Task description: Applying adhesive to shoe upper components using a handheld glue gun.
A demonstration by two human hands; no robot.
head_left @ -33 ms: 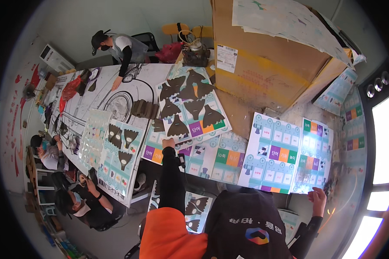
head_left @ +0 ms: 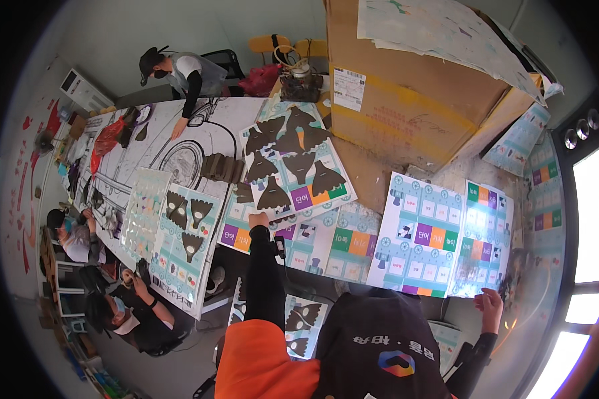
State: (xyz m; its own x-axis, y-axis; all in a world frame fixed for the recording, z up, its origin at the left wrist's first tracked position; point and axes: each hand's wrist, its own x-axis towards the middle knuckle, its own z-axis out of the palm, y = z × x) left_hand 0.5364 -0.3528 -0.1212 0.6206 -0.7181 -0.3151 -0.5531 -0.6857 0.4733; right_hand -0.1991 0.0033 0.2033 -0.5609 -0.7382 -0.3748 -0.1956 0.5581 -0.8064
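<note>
My left hand is closed at the near left corner of a printed sheet, its fingers mostly hidden. On that sheet lie several dark brown flared cutouts with jagged ends. My right hand hangs just off the near edge of a glossy printed sheet. Its fingers are loosely bent and apart, with nothing visible in them. Left of the glossy sheet lies a pale blue sheet with wheel drawings and coloured panels.
A large cardboard box stands at the back right. Stacked dark pieces lie on the long white table, where several people work. More cutouts on a sheet are low beside my left arm. Bright windows are at the right.
</note>
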